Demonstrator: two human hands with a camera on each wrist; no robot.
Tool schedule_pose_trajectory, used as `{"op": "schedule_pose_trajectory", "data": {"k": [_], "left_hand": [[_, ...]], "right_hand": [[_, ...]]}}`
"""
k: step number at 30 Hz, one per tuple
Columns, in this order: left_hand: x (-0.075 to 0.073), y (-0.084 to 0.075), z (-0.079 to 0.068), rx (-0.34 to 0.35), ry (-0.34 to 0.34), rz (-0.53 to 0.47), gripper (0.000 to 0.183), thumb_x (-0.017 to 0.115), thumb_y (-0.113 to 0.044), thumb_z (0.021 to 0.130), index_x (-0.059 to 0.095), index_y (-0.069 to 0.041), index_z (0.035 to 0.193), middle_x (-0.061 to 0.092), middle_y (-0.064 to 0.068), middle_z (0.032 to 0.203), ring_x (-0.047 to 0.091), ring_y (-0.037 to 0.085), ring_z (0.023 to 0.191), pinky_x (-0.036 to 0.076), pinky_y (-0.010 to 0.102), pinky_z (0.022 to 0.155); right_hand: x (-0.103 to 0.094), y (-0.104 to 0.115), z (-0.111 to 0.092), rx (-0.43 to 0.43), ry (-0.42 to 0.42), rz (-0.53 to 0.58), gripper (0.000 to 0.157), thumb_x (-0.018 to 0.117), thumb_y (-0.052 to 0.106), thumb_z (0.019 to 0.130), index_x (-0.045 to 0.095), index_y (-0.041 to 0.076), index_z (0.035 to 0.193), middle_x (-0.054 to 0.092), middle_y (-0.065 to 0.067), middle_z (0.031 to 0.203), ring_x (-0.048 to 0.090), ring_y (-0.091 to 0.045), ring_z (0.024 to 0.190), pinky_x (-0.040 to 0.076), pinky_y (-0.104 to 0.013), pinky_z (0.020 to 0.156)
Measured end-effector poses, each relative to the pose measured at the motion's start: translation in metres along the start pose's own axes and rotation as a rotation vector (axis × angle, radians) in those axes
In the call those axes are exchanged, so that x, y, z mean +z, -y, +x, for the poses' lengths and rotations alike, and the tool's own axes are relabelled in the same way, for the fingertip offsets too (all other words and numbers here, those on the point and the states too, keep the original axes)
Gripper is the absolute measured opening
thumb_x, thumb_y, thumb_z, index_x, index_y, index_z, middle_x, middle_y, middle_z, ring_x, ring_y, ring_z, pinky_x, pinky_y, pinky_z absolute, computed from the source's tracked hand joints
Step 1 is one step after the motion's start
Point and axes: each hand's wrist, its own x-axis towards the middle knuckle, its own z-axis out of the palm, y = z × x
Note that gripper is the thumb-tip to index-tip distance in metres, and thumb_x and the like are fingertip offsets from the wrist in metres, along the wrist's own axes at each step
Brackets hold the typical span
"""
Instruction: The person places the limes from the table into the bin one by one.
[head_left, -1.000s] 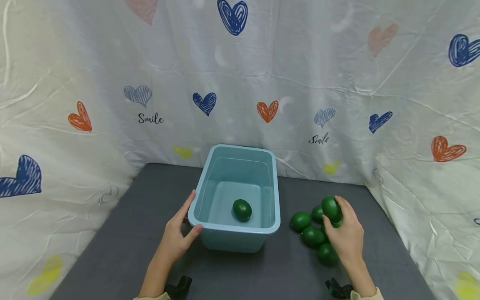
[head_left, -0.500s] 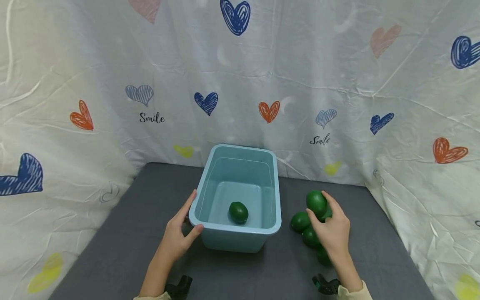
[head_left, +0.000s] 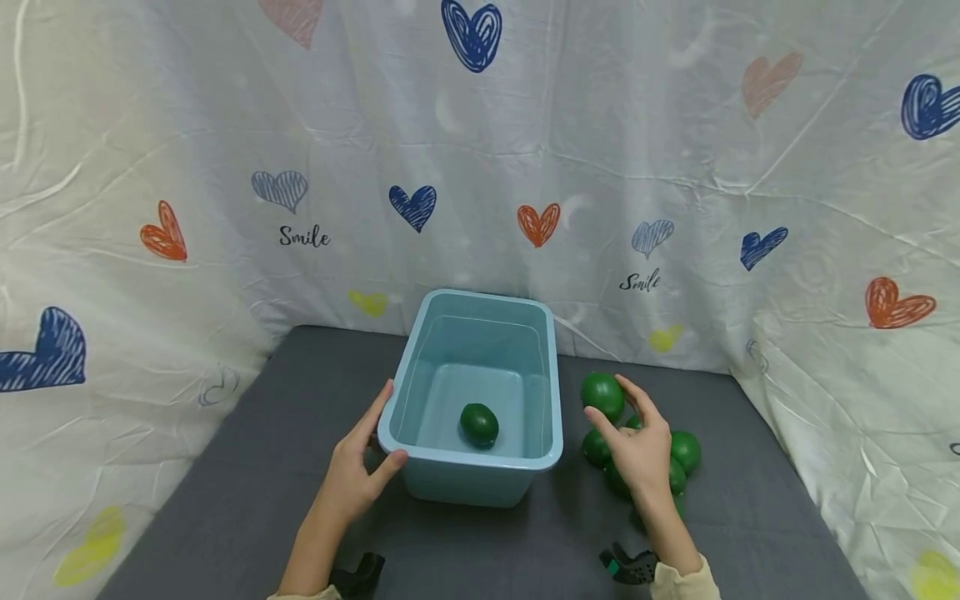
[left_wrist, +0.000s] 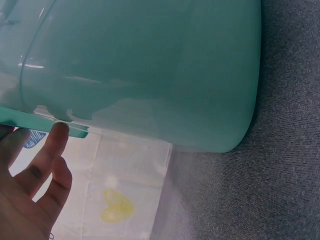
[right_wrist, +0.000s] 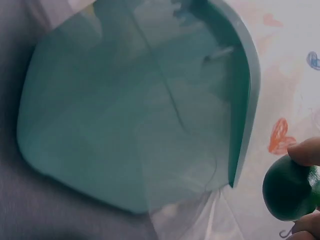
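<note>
My right hand pinches a green lime between thumb and fingers, raised to the right of the bin. That lime also shows at the right edge of the right wrist view. Under and around this hand lie several more limes, partly hidden by it. A light blue plastic bin stands at the middle, one lime on its floor. With my left hand I hold the bin's near left corner, thumb on the front rim. Bent fingertips meet the rim's edge in the left wrist view.
A dark grey cloth covers the table. White fabric printed with hearts hangs close behind and along both sides. Black straps with small devices sit at both wrists.
My right hand has carried the held lime leftward toward the bin, uncovering limes on the right. The lime in the bin has rolled slightly. My left hand stays at the corner.
</note>
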Motion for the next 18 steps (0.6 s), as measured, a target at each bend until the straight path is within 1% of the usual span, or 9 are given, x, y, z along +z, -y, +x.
{"op": "schedule_pose_trajectory", "data": {"k": [3,4,6,8,10,11,13,15,18], "left_hand": [[0.000,-0.001,0.000,-0.012,0.003,-0.004,0.082,0.073,-0.033,0.099,0.032,-0.025,0.169,0.049,0.010,0.162,0.055,0.008,0.096,0.050,0.035,0.076],[0.000,0.000,0.001,-0.012,0.004,-0.007,0.082,0.074,-0.032,0.099,0.032,-0.025,0.169,0.049,0.009,0.162,0.055,0.008,0.096,0.051,0.036,0.076],[0.000,0.000,0.001,0.002,0.002,-0.007,0.082,0.073,-0.033,0.099,0.032,-0.024,0.169,0.050,0.010,0.162,0.055,0.008,0.094,0.051,0.037,0.076],[0.000,0.000,0.001,0.008,0.000,-0.007,0.082,0.073,-0.033,0.099,0.032,-0.023,0.169,0.050,0.011,0.162,0.055,0.007,0.094,0.050,0.037,0.075],[0.000,0.000,0.001,0.011,0.001,-0.005,0.082,0.073,-0.033,0.099,0.032,-0.022,0.169,0.050,0.012,0.161,0.054,0.008,0.093,0.050,0.037,0.075],[0.000,0.000,0.001,0.007,0.003,-0.003,0.082,0.073,-0.034,0.099,0.032,-0.022,0.169,0.050,0.012,0.161,0.054,0.008,0.093,0.050,0.037,0.075],[0.000,0.000,0.000,-0.007,0.008,-0.003,0.082,0.073,-0.034,0.099,0.031,-0.023,0.169,0.048,0.011,0.163,0.055,0.007,0.096,0.050,0.036,0.076],[0.000,0.000,-0.001,-0.015,0.011,-0.005,0.082,0.073,-0.034,0.099,0.031,-0.024,0.169,0.047,0.011,0.164,0.055,0.008,0.099,0.051,0.037,0.077],[0.000,-0.001,-0.001,-0.022,0.008,-0.007,0.082,0.073,-0.034,0.099,0.031,-0.025,0.169,0.046,0.009,0.165,0.055,0.008,0.101,0.051,0.037,0.077]], "right_hand": [[0.005,0.006,0.001,0.050,0.040,0.058,0.066,0.086,0.021,0.092,0.058,0.013,0.151,0.060,-0.013,0.150,0.035,-0.008,0.036,0.041,-0.024,0.047],[0.007,0.008,0.002,0.065,0.051,0.078,0.066,0.086,0.021,0.092,0.058,0.014,0.152,0.060,-0.012,0.150,0.038,-0.009,0.037,0.044,-0.024,0.049],[0.010,0.013,0.002,0.089,0.069,0.106,0.066,0.086,0.022,0.093,0.058,0.016,0.152,0.060,-0.010,0.149,0.048,-0.009,0.043,0.049,-0.024,0.056],[0.014,0.017,0.002,0.110,0.084,0.129,0.065,0.085,0.022,0.093,0.058,0.017,0.152,0.060,-0.009,0.147,0.061,-0.007,0.058,0.054,-0.023,0.066],[0.018,0.021,0.002,0.124,0.095,0.136,0.064,0.085,0.023,0.094,0.058,0.017,0.152,0.061,-0.008,0.146,0.070,-0.006,0.080,0.057,-0.024,0.077],[0.020,0.023,0.002,0.129,0.099,0.139,0.064,0.084,0.023,0.094,0.058,0.017,0.151,0.062,-0.009,0.146,0.070,-0.006,0.089,0.057,-0.024,0.081],[0.024,0.026,0.003,0.136,0.107,0.154,0.063,0.084,0.022,0.094,0.059,0.016,0.151,0.062,-0.009,0.145,0.069,-0.006,0.099,0.057,-0.025,0.083],[0.029,0.028,0.003,0.133,0.113,0.178,0.063,0.085,0.019,0.093,0.060,0.015,0.151,0.063,-0.009,0.144,0.069,-0.007,0.101,0.058,-0.025,0.082],[0.036,0.032,0.006,0.108,0.127,0.222,0.063,0.085,0.016,0.092,0.060,0.013,0.150,0.063,-0.010,0.144,0.072,-0.008,0.097,0.059,-0.026,0.079]]}}
